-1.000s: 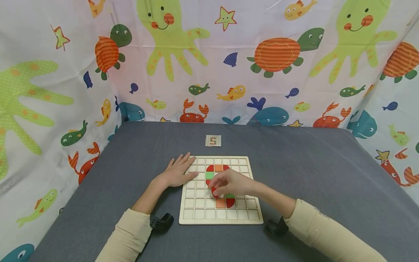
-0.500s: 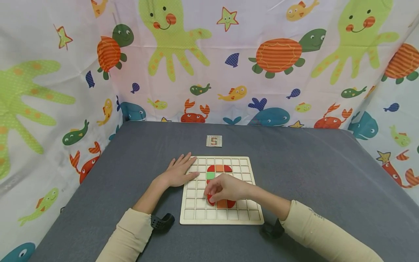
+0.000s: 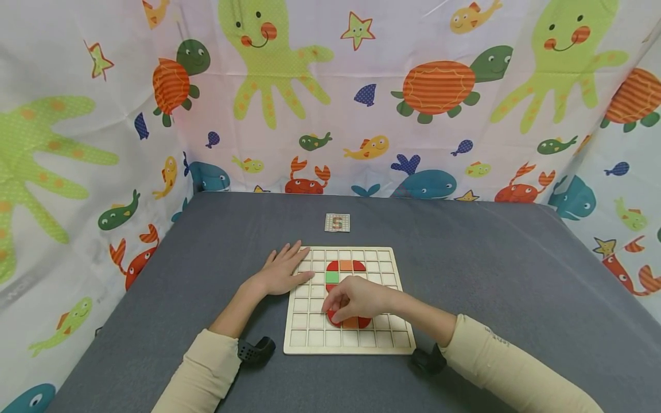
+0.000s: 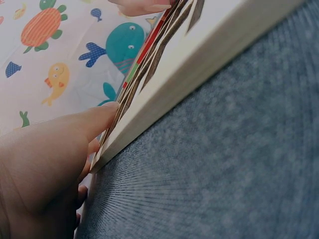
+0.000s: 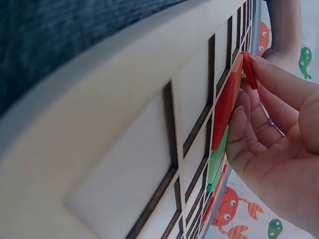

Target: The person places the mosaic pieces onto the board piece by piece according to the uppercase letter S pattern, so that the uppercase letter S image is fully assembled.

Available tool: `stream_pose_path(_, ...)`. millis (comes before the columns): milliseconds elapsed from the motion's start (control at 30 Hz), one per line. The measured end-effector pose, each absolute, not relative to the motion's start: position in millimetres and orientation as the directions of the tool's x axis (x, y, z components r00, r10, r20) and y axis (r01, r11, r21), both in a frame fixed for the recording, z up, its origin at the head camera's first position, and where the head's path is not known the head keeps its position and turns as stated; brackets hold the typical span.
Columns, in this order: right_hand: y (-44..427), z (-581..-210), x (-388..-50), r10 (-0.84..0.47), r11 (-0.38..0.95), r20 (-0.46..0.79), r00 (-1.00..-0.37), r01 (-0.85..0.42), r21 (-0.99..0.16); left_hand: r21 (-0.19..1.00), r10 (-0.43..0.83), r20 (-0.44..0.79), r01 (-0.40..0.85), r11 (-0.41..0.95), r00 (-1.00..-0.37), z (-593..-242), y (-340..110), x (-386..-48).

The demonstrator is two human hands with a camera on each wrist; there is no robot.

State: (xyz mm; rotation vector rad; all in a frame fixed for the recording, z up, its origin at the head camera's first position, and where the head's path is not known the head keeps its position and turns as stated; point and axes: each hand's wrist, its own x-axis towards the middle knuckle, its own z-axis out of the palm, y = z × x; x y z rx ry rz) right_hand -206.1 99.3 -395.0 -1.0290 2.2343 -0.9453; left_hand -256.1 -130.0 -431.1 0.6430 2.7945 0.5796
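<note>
A pale wooden grid board point(image 3: 310, 339) lies on the grey table. My right hand point(image 3: 364, 297) is over its lower middle, thumb and fingers pinching a red rounded tile point(image 5: 249, 70). That tile is tilted against the board beside an orange square tile point(image 5: 237, 74); how far it sits in its cell cannot be told. Higher on the board are another orange tile point(image 3: 346, 265) between red rounded ones, and a green tile point(image 3: 332, 277). My right hand hides part of the pattern. My left hand point(image 3: 279, 272) rests on the board's upper left edge, fingers straight, thumb on the rim.
Behind the board lies a small card point(image 3: 337, 222) printed with a grid and an S-like figure. Grey cloth point(image 3: 465, 258) covers the table. A curtain point(image 3: 330, 74) with sea animals hangs around the back and sides. Each wrist carries a black device.
My right hand has moved down and slightly left over the board with the red tile, and lowered it beside the lower orange tile. My left hand has stayed in place.
</note>
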Motion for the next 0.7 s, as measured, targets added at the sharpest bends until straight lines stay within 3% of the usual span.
stream_pose_path(700, 99.5, -398.2, -210.1, -0.775, 0.520, -0.189, -0.604, -0.437, -0.734, 0.429, 0.471, -0.109, 0.386, 0.817, -0.875, -430.8, -131.2, -255.0)
